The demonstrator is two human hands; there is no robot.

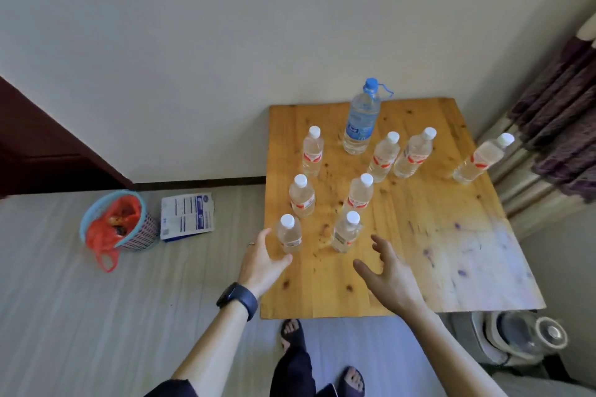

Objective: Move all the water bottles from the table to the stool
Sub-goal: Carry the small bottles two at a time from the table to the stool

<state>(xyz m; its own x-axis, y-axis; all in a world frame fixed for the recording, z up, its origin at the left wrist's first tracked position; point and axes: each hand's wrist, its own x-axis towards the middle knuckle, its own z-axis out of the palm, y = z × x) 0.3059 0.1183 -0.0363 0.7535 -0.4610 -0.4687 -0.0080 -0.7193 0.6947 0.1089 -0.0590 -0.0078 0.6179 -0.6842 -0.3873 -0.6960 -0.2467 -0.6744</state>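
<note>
Hovering at the yellow wooden table (419, 235): left hand (263, 263) spread, empty, just beside the nearest small clear white-capped plastic bottle (289, 235); right hand (387, 274) spread, empty, near the neighbour bottle (345, 232). Six more small bottles (301, 195) and a tall blue-capped clear bottle (359, 126) stand upright behind. Blue wastebasket with red bag (119, 219) on the floor, left.

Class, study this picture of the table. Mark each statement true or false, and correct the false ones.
1. Eight small white-capped bottles stand on the wooden table. True.
2. The large bottle has a white cap. False: its cap is blue.
3. The left hand and the right hand hold no bottle. True: both are open.
4. One small bottle lies on its side. False: all of them stand upright.
5. The basket sits on the table. False: it stands on the floor, left of the table.
</note>
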